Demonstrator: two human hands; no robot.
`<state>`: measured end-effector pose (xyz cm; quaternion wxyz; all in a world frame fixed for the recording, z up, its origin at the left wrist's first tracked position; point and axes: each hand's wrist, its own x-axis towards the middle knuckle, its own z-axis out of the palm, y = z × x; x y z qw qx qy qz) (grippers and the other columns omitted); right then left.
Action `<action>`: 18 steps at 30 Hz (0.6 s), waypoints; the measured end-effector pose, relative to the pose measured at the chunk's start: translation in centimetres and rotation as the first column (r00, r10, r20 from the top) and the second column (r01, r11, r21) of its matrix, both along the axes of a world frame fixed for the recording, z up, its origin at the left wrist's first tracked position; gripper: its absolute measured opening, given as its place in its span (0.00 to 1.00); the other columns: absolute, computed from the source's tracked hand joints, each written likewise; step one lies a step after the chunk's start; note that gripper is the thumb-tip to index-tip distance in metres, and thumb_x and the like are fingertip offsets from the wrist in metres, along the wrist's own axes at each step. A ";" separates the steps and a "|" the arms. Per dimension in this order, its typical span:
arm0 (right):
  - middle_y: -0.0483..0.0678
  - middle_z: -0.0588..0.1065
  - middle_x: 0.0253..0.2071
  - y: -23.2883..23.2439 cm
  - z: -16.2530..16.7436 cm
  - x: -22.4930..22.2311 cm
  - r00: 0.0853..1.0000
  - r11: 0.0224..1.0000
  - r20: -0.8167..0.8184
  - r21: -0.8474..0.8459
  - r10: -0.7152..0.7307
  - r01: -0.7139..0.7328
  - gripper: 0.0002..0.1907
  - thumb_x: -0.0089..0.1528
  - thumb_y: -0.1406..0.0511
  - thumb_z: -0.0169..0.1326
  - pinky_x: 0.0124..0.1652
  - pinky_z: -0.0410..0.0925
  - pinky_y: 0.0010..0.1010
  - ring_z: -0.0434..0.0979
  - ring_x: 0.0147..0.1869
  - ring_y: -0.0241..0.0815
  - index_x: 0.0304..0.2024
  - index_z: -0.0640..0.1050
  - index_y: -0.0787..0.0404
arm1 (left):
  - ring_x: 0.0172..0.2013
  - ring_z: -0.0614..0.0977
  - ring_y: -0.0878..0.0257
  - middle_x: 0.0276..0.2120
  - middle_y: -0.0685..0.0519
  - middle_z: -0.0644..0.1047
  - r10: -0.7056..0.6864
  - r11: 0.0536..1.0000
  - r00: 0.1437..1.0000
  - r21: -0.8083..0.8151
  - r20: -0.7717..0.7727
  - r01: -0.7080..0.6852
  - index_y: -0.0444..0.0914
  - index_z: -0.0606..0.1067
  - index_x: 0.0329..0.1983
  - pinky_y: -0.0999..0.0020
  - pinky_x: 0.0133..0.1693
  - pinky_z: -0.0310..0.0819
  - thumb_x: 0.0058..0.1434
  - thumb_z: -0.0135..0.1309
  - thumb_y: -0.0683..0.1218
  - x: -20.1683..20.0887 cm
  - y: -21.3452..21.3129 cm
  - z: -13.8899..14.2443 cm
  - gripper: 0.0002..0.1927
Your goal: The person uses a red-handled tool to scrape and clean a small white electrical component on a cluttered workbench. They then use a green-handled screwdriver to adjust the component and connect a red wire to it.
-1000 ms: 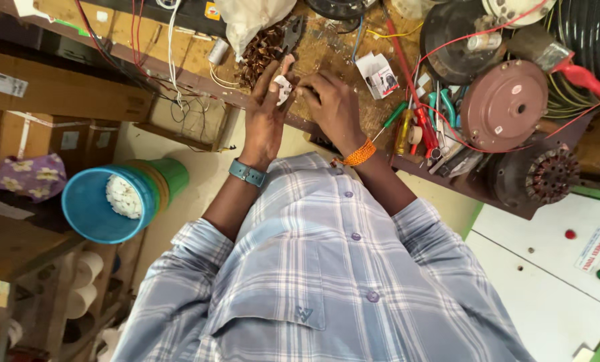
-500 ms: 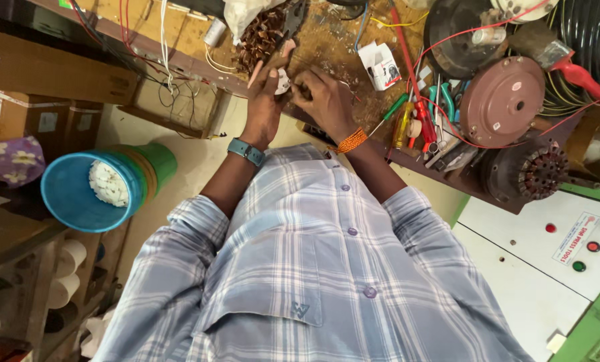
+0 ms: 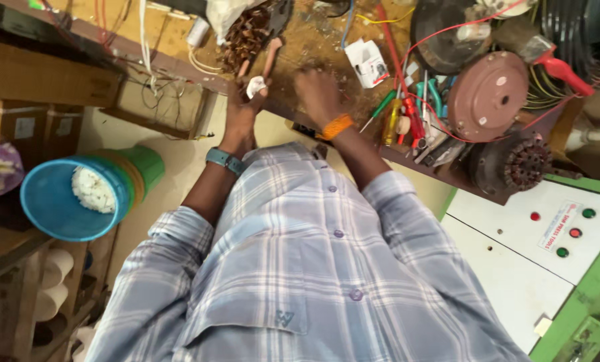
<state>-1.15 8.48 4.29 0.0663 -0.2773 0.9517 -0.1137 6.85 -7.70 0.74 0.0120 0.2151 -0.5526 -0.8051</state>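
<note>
The left hand [image 3: 243, 110] pinches a small white wad [image 3: 255, 86] at the bench [image 3: 313, 47] edge, beside the copper coil [image 3: 246, 37]; the right hand [image 3: 320, 94] rests knuckles-up on the bench, and I cannot tell whether it grips anything. The wad could slip and fall past the edge (it sits right over the drop), or a sleeve could snag the loose wires [image 3: 420, 53].

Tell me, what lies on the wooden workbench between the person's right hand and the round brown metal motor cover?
In the head view, between the right hand and the round brown metal motor cover lie a small white box and a cluster of screwdrivers with green, yellow and red handles.
</note>
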 end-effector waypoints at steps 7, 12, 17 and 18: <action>0.58 0.79 0.35 2.8 4.6 0.7 0.936 0.877 0.108 -0.329 -0.334 0.350 0.13 0.66 0.58 0.57 0.36 0.69 0.50 0.78 0.39 0.61 0.38 0.81 0.62 | 0.42 0.84 0.62 0.42 0.50 0.83 -0.306 0.886 0.949 -0.385 -0.072 0.257 0.33 0.80 0.50 0.69 0.46 0.80 0.67 0.61 0.38 -1.2 -0.3 1.3 0.10; 0.60 0.78 0.34 10.7 5.0 5.3 0.845 0.706 0.263 -0.464 -0.466 0.534 0.16 0.67 0.59 0.55 0.37 0.69 0.40 0.79 0.36 0.55 0.42 0.80 0.68 | 0.42 0.84 0.61 0.43 0.48 0.82 -0.330 0.817 0.941 -0.521 -0.074 0.246 0.34 0.75 0.56 0.67 0.44 0.79 0.60 0.62 0.38 -3.9 1.9 2.4 0.20; 0.57 0.80 0.31 17.1 3.0 12.3 0.601 0.522 0.414 -0.297 -0.684 0.799 0.18 0.68 0.56 0.56 0.37 0.70 0.39 0.79 0.33 0.50 0.39 0.81 0.67 | 0.36 0.83 0.49 0.42 0.40 0.82 -0.433 0.481 0.891 -0.802 0.135 0.355 0.37 0.78 0.57 0.56 0.38 0.77 0.59 0.60 0.42 -6.5 3.5 2.3 0.21; 0.61 0.80 0.38 17.9 3.2 13.5 0.661 0.528 0.224 -0.447 -0.716 0.722 0.19 0.65 0.57 0.57 0.36 0.72 0.39 0.80 0.38 0.52 0.48 0.80 0.67 | 0.33 0.82 0.48 0.43 0.39 0.81 -0.442 0.485 0.889 -0.801 0.121 0.350 0.37 0.77 0.59 0.54 0.36 0.76 0.55 0.59 0.42 -6.7 3.7 2.4 0.26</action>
